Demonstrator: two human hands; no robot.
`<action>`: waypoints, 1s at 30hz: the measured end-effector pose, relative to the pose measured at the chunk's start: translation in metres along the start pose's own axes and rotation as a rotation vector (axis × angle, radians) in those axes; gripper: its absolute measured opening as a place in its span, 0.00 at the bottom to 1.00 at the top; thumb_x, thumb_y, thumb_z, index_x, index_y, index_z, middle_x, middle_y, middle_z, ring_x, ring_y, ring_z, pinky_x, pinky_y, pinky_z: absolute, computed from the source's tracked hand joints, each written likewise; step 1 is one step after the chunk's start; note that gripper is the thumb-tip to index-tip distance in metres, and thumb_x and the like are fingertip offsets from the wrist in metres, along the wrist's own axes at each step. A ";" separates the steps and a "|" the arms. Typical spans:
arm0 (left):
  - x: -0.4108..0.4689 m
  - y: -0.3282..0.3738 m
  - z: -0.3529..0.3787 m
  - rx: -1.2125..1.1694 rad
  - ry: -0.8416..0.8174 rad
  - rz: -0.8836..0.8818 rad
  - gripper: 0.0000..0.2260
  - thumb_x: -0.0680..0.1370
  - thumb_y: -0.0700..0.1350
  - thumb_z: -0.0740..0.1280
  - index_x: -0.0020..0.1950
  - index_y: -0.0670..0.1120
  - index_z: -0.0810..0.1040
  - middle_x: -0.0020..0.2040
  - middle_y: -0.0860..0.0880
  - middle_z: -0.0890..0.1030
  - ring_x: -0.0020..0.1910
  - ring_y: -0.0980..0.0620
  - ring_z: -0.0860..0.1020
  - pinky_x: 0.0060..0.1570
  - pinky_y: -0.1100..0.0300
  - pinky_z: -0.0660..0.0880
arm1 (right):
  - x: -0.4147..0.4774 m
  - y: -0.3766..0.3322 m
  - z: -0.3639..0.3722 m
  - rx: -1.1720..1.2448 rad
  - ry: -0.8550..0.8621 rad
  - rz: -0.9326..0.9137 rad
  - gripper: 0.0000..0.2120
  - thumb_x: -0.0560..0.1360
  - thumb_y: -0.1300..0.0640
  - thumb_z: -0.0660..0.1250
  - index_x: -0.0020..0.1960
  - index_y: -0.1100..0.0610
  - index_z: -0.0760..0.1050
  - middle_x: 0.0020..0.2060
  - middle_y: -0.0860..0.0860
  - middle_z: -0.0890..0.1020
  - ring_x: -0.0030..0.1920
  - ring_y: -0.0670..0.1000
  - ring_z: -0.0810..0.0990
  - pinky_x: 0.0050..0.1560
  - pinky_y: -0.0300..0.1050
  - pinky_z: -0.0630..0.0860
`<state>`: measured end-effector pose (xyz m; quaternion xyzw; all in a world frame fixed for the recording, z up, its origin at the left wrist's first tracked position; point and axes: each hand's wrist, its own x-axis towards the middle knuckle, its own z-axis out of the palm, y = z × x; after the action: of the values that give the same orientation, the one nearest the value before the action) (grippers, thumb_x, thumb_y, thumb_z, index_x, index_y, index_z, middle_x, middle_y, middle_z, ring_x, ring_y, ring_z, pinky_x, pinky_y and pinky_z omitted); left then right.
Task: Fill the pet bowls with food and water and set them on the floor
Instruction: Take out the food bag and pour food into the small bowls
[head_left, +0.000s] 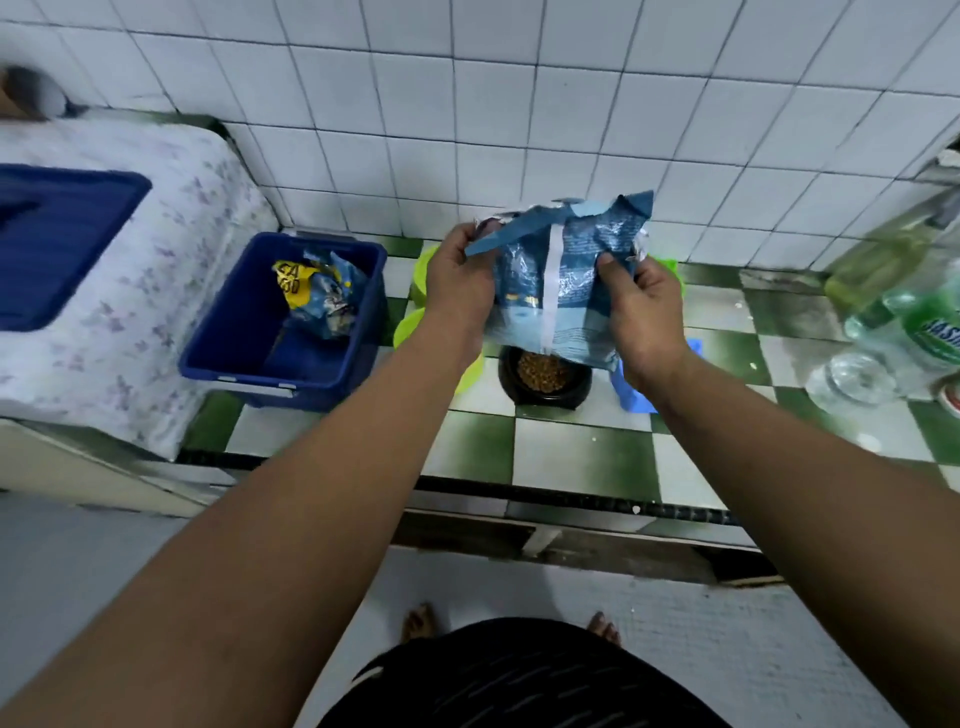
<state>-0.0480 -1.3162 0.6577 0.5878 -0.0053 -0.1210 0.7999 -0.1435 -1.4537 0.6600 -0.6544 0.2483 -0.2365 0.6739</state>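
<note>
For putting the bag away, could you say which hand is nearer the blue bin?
Left. The left hand grips the food bag just right of the blue bin; the right hand grips the bag's far side.

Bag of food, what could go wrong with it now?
1. The left hand and right hand hold the bag over the bowl, which has kibble in it; more pouring might overflow it.
2. The bag's top looks torn open, so a tilt could spill food on the counter.
3. The bottles stand near the right arm; a swing might knock them.

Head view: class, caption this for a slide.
Left hand and right hand grip a blue food bag over a black bowl of kibble.
</note>
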 end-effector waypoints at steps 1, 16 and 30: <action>0.004 0.013 -0.013 -0.006 0.005 0.020 0.05 0.81 0.44 0.69 0.45 0.49 0.79 0.42 0.49 0.85 0.41 0.52 0.82 0.40 0.57 0.79 | -0.003 -0.005 0.018 0.005 -0.004 -0.018 0.07 0.79 0.55 0.68 0.42 0.55 0.77 0.43 0.56 0.84 0.45 0.54 0.82 0.51 0.55 0.79; 0.072 0.123 -0.224 0.138 0.330 0.115 0.03 0.78 0.40 0.71 0.48 0.44 0.84 0.46 0.43 0.87 0.46 0.47 0.86 0.48 0.47 0.84 | -0.019 -0.004 0.265 0.063 -0.307 0.126 0.10 0.80 0.58 0.65 0.54 0.65 0.77 0.42 0.57 0.79 0.42 0.53 0.77 0.45 0.52 0.78; 0.119 0.040 -0.272 0.731 0.428 -0.280 0.08 0.76 0.48 0.74 0.47 0.45 0.77 0.48 0.44 0.82 0.46 0.45 0.80 0.48 0.55 0.79 | -0.014 0.049 0.301 -0.840 -0.254 -0.061 0.24 0.75 0.65 0.67 0.68 0.63 0.63 0.63 0.62 0.71 0.61 0.61 0.73 0.52 0.45 0.66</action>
<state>0.1156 -1.0737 0.5951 0.8388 0.1975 -0.0938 0.4987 0.0397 -1.2128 0.6170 -0.9025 0.2189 -0.0525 0.3672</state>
